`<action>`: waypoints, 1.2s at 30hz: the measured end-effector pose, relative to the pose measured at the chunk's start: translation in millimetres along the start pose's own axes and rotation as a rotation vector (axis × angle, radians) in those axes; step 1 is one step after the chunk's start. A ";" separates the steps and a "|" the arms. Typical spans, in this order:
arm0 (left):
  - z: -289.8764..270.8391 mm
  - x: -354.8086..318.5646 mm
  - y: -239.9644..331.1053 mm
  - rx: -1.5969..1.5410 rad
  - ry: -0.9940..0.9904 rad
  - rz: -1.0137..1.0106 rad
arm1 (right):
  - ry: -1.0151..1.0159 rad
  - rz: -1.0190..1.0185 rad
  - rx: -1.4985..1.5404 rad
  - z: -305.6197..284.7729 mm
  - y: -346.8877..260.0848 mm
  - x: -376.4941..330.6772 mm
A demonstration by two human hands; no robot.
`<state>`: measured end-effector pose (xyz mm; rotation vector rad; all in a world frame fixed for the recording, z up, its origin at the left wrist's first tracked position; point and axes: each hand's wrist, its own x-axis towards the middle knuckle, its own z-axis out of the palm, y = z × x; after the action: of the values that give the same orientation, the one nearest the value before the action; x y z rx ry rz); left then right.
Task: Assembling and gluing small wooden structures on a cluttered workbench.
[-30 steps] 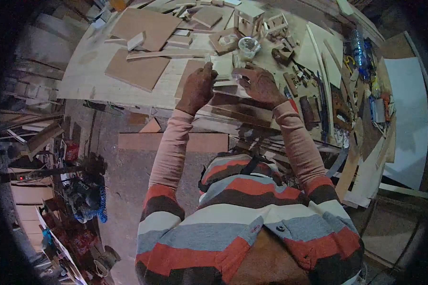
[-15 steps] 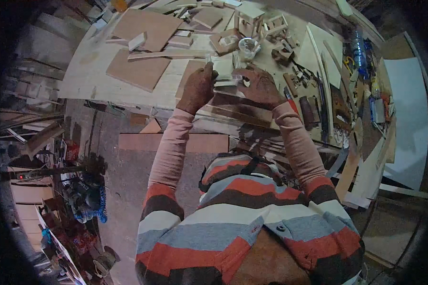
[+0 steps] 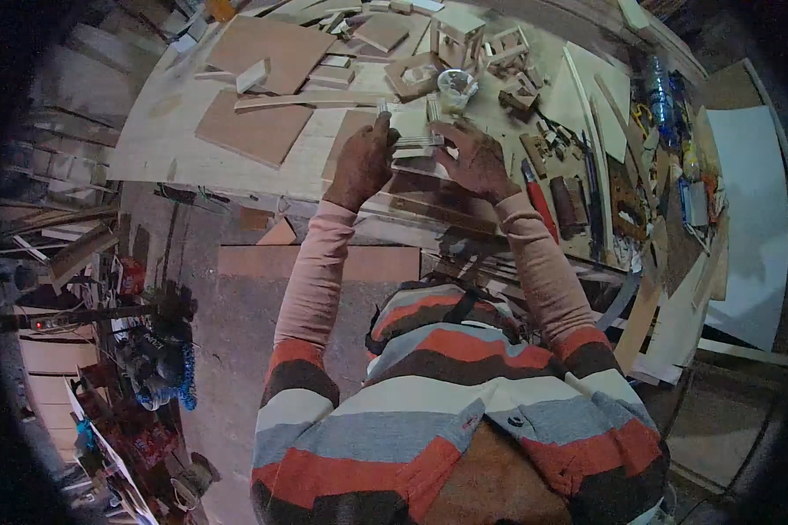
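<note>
Over the near edge of the workbench (image 3: 162, 157), both hands are at a small pale wooden frame (image 3: 416, 142), with two short uprights joined by a crossbar. My left hand (image 3: 361, 164) is closed around its left side, thumb up along the left upright. At the right corner, my right hand (image 3: 480, 162) has its thumb and fingers bent onto the crossbar's end. Just beyond the frame stands a translucent plastic cup (image 3: 455, 87), its contents unclear. Small assembled wooden pieces, including a stool-like one (image 3: 458, 33), sit behind the cup.
Brown flat panels (image 3: 267, 52) and offcuts lie at the far left. Right of my hands are a red-handled tool (image 3: 540, 203), small wooden blocks and long strips. A blue-tinted plastic bottle (image 3: 661, 96) lies at the far right. A brown board (image 3: 320, 262) is below the bench edge.
My right hand has shifted slightly up and left, its fingers now at the frame's right corner. More of the red-handled tool shows. My left hand and the frame stay nearly still.
</note>
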<state>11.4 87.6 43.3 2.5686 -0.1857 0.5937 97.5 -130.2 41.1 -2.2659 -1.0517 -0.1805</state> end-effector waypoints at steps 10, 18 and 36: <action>-11.5 -7.9 15.5 0.025 0.156 0.066 | -0.012 0.149 0.186 -0.5 4.0 -12.3; 15.0 -42.8 -2.5 -0.180 0.198 -0.278 | 0.088 0.090 0.189 5.2 3.2 -13.7; 23.0 -26.8 7.7 -0.639 0.331 -0.502 | 0.066 -0.270 -0.106 -2.3 -29.9 19.0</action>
<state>-5.7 70.1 16.7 1.7731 0.3259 0.6247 88.8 -104.8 64.4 -2.1857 -1.3386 -0.4290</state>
